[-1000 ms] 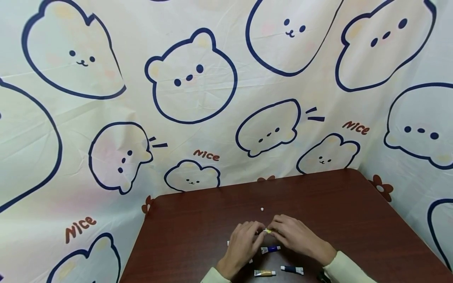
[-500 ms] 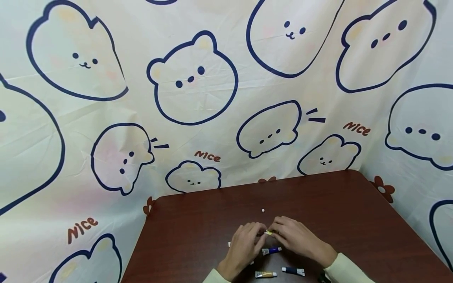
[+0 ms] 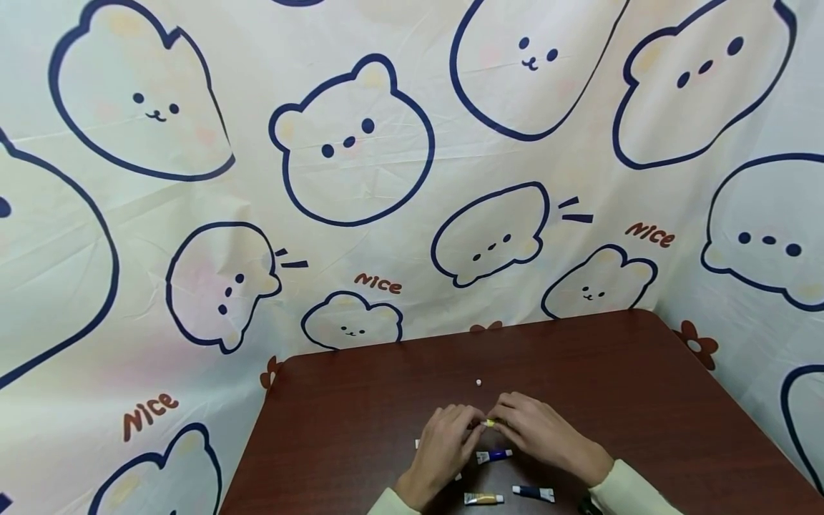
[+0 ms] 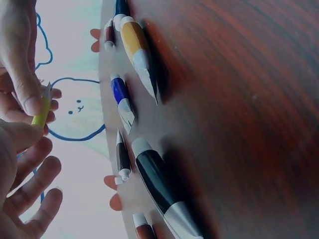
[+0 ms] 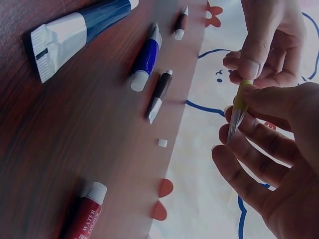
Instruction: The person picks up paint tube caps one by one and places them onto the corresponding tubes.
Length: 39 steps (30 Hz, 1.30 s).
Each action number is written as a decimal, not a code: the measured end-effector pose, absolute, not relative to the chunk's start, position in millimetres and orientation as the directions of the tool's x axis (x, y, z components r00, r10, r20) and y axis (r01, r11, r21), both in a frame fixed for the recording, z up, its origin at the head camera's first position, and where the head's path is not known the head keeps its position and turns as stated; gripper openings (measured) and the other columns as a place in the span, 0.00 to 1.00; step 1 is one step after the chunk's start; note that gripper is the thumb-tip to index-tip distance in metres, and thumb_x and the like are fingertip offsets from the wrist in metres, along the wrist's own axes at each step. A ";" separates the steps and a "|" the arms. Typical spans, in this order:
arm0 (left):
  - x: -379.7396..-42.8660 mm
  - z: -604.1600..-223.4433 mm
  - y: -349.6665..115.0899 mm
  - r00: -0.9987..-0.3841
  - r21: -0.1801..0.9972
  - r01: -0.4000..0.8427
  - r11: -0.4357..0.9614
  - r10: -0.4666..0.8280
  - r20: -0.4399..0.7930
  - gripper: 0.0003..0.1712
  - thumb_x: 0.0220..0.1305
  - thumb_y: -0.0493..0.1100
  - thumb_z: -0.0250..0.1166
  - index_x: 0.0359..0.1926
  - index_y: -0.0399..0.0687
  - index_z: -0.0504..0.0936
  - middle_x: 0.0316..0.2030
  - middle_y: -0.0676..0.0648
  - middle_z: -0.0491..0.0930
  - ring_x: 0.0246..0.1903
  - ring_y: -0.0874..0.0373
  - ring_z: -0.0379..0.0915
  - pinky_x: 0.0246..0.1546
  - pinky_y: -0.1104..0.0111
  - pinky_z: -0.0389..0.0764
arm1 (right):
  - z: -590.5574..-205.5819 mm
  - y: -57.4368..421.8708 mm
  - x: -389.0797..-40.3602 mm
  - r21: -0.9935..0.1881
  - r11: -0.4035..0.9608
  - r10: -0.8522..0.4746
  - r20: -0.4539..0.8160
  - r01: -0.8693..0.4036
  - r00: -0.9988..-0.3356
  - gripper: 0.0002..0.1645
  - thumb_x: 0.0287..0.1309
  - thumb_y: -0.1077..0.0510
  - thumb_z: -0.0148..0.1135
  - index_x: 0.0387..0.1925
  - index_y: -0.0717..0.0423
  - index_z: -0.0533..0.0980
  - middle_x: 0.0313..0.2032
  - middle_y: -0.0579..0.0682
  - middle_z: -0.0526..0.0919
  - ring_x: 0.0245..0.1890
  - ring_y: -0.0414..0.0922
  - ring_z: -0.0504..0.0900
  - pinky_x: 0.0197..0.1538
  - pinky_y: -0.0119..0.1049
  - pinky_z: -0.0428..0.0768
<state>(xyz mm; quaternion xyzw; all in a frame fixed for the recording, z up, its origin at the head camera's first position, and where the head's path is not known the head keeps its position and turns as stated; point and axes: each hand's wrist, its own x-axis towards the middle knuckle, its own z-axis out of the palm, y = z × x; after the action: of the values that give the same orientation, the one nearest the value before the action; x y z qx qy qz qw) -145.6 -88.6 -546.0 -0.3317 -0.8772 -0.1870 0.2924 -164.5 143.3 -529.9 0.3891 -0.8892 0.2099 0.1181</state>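
Note:
A small yellow paint tube with a silver tail is held up between both hands above the table. My right hand pinches its body between thumb and fingers; the silver tail points down past those fingers in the right wrist view. At the other end, the thumb and fingertips of my left hand pinch the tube, and its cap is hidden by them. Below the hands lies a blue paint tube. Beyond it, a black tube shows a bare nozzle, with a small white cap beside it.
An ochre tube and a dark blue-green tube lie near the front of the brown table. A red tube lies in the right wrist view. A printed cloth hangs behind the table.
The head view has shifted slightly. Both hands keep their grip on the yellow paint tube in nearly the same place; a slight finger movement is too small to tell.

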 end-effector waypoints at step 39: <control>-150.6 -542.7 -88.2 -0.545 0.167 0.779 0.604 0.523 0.655 0.06 0.71 0.36 0.73 0.40 0.52 0.86 0.38 0.56 0.88 0.42 0.61 0.79 0.46 0.75 0.81 | -532.0 144.0 -165.4 -0.199 0.582 -0.665 0.442 -0.789 -0.602 0.07 0.73 0.59 0.71 0.48 0.45 0.85 0.44 0.38 0.83 0.42 0.33 0.80 0.40 0.30 0.84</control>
<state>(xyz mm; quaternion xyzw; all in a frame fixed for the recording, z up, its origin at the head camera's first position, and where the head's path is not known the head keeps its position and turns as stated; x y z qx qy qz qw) -150.6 -88.2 -542.7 -0.3833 -0.8494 -0.2264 0.2836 -165.4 144.0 -532.0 0.4157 -0.8743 0.1908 0.1623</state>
